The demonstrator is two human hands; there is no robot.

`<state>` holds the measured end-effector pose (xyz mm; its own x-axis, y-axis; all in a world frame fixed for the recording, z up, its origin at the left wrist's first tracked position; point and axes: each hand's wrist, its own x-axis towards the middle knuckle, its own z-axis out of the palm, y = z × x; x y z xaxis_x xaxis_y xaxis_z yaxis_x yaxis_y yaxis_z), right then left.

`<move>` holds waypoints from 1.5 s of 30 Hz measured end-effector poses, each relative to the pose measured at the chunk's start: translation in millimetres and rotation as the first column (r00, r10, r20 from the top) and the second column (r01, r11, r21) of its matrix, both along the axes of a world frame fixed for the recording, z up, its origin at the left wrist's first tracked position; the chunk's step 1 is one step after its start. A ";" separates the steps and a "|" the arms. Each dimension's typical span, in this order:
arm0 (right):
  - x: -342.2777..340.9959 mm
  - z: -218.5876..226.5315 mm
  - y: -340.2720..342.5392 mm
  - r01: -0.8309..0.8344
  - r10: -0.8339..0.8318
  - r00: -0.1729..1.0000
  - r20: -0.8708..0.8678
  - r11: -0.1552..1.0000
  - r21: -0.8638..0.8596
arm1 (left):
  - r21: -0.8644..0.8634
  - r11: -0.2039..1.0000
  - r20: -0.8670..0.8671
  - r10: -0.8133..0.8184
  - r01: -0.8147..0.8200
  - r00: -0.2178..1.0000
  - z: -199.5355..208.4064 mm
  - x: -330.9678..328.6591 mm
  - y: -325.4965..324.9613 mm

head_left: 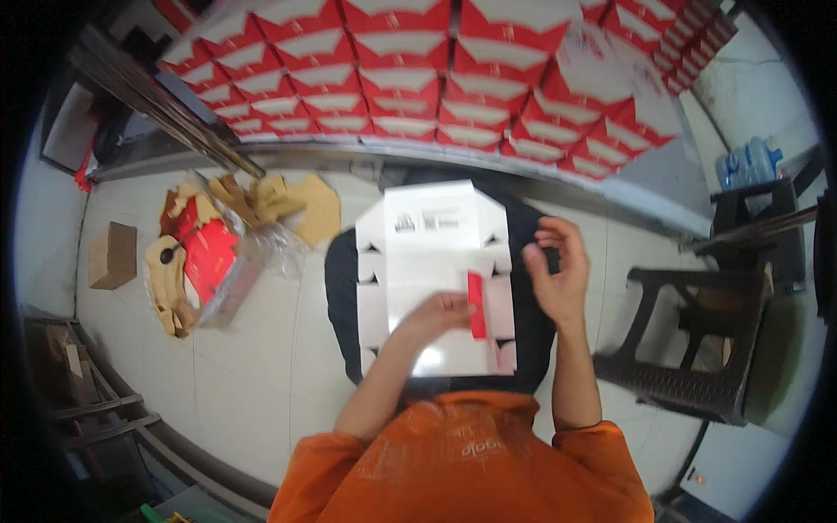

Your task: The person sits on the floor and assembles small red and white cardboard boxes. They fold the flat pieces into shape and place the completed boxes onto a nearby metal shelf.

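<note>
A flat, unfolded cardboard box blank (427, 261) lies across my lap, its white side up, with slots and creased flaps along both edges. Near its right edge a narrow red flap (476, 305) is turned over, showing the coloured side. My left hand (438, 315) reaches over the lower middle of the sheet, fingers curled and closed at that flap; its fingertips are partly hidden. Off the sheet's right edge, my right hand (561, 270) is raised with fingers bent and apart, holding nothing.
Red and white boxes (401, 87) stand stacked in rows ahead. To the left are a bag of cardboard scraps (205, 248) and a small brown carton (113, 255). A dark plastic stool (680, 340) stands at the right, with water bottles (750, 164) beyond.
</note>
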<state>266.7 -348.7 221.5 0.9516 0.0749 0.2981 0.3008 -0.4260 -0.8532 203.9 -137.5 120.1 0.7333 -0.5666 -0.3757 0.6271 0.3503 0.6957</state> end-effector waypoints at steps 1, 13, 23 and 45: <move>-20.1 -7.5 2.2 -0.060 0.062 0.993 -0.099 0.998 0.021 | 0.020 0.999 0.003 -0.039 0.039 0.999 -12.9 1.9 3.4; -98.4 11.1 6.8 -0.410 0.417 0.908 -0.050 0.906 0.103 | 0.203 0.800 0.355 0.478 -0.565 0.804 100.1 -2.1 -14.0; -106.9 16.0 -5.1 -0.031 -0.013 0.970 -0.244 0.984 -0.177 | 0.133 0.922 0.180 0.337 -0.362 0.924 99.8 3.2 4.4; -43.3 40.9 26.6 -0.225 0.301 0.916 -0.264 0.932 0.283 | 0.604 0.707 0.546 -0.031 -0.368 0.837 157.4 -31.7 35.8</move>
